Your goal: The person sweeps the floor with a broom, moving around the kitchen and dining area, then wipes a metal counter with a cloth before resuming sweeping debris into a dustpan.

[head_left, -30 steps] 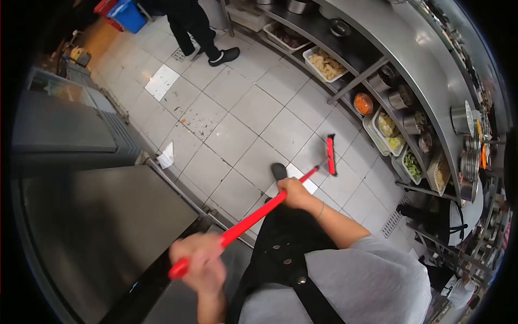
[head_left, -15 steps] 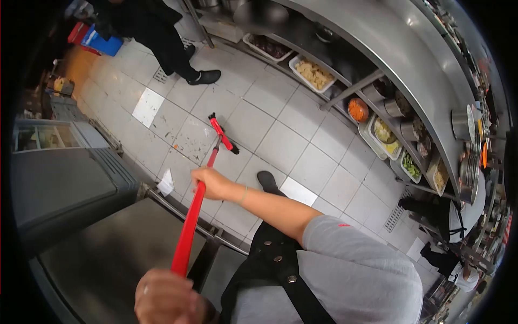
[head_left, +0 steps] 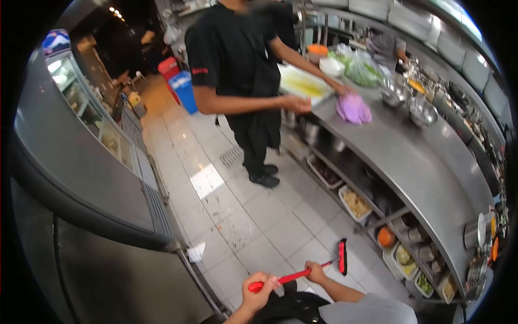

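Observation:
A broom with a red handle [head_left: 293, 277] stretches across the bottom of the head view. My left hand [head_left: 260, 290] is closed around the top end of the handle. Farther down the shaft, my right hand [head_left: 315, 272] grips it too. The red broom head with dark bristles [head_left: 342, 257] is at the floor near the counter's lower shelf, right of my hands. Scattered dark bits [head_left: 222, 218] lie on the pale floor tiles [head_left: 259, 237] ahead, away from the bristles.
A co-worker in black [head_left: 232, 70] stands ahead, one hand at a purple cloth [head_left: 353, 109] on the steel counter [head_left: 402, 154]. Food tubs [head_left: 355, 204] fill the lower shelf. A fridge [head_left: 81, 156] borders the left. White paper [head_left: 196, 252] lies beside it; blue bin [head_left: 184, 92] behind.
My view has tilted up, showing the co-worker's upper body and the countertop. The broom head has swung right, from near the scattered bits towards the counter. Both hands still hold the handle.

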Demonstrator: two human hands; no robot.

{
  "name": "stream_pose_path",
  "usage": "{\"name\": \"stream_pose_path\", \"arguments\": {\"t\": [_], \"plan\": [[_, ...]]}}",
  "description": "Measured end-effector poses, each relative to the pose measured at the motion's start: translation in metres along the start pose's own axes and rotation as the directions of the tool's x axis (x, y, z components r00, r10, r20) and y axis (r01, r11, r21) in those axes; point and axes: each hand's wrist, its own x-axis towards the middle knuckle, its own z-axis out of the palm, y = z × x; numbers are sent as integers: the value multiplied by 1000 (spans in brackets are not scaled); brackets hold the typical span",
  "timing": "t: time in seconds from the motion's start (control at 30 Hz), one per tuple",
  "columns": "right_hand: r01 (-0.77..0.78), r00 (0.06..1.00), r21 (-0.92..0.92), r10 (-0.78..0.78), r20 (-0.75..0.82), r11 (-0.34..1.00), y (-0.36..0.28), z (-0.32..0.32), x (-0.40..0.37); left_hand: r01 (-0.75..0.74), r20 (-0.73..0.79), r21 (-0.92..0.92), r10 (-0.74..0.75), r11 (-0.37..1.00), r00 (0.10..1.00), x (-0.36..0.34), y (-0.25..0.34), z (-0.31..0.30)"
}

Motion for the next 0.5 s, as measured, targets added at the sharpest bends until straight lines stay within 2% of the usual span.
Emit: {"name": "stream_pose_path", "arguments": {"t": [0.03, 0.07, 0.17, 0.2, 0.3, 0.43, 0.5], "plan": [[-25, 998, -87, 30, 53, 996, -15, 7, 13, -6, -48, -13, 5, 1000, 999, 5, 15, -4], [8, 997, -68, -2, 77, 998, -50, 2, 23, 7, -92, -26, -9, 1000, 996, 5, 31, -8], [168, 983, 130, -175, 48, 977, -95, 22, 51, -174, 112, 159, 158, 972, 981, 7, 82, -12], [234, 968, 170, -245, 46, 957, -112, 25, 55, -282, 169, 147, 257, 948, 951, 7, 90, -9], [249, 932, 345, -321, 167, 905, -128, 42, 75, -516, 339, 197, 436, 834, 834, 6, 114, 0], [322, 900, 258, -379, 215, 911, -192, 10, 65, -613, 335, 62, 562, 787, 756, -5, 148, -3], [314, 914, 213, -355, 197, 925, -205, 0, 55, -604, 285, -23, 584, 797, 760, -9, 159, -9]]}}
